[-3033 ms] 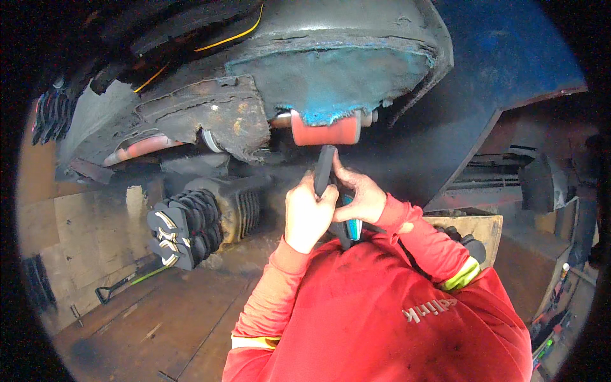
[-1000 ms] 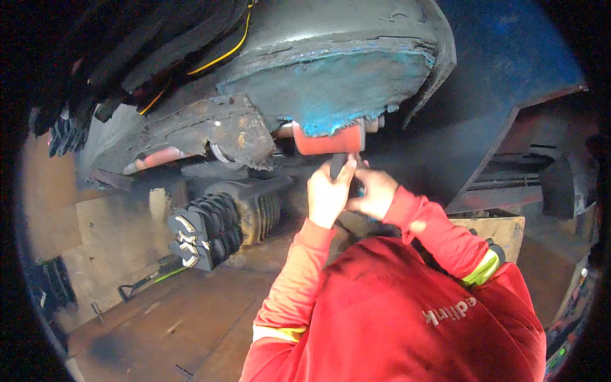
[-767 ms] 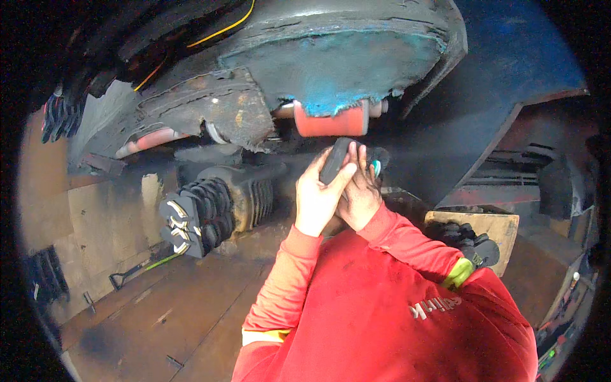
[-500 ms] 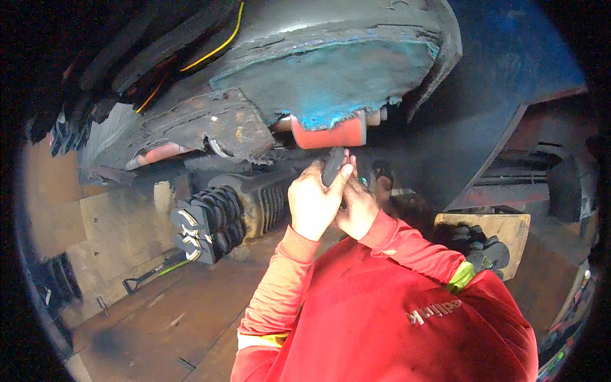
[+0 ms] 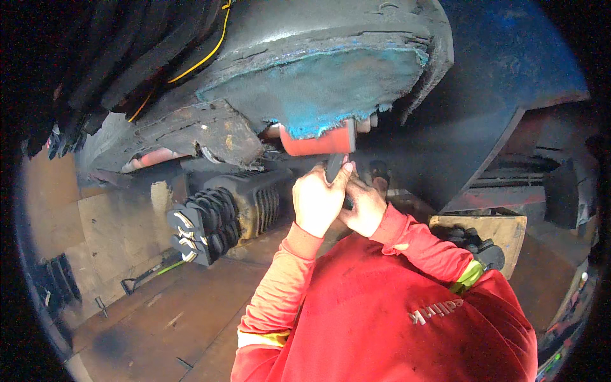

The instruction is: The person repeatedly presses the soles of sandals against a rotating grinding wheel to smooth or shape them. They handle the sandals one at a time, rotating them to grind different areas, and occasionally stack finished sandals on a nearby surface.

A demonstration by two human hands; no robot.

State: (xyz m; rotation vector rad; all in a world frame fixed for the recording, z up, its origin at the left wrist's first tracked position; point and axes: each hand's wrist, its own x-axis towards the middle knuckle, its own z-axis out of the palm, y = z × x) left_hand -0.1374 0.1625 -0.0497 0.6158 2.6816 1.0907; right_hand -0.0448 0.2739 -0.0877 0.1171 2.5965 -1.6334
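Both my hands are together just below an orange sanding belt on a roller. My left hand is closed around a dark, flat piece that looks like a shoe sole, its thumb along the side. The upper end of the sole is at the belt's lower edge; I cannot tell if they touch. My right hand is closed on the same sole from the right, with its fingertips partly hidden behind the left hand.
A dusty grey hood with a frayed blue cloth hangs over the belt. Stacked dark soles stand at left, beside a ribbed dark housing. A blue panel rises at right, above a box of dark pieces. A green-and-black handled tool lies on the floor.
The view has shifted slightly, so the hood and belt sit a little lower and further left. My hands still hold the sole below the belt, now looking closer to it.
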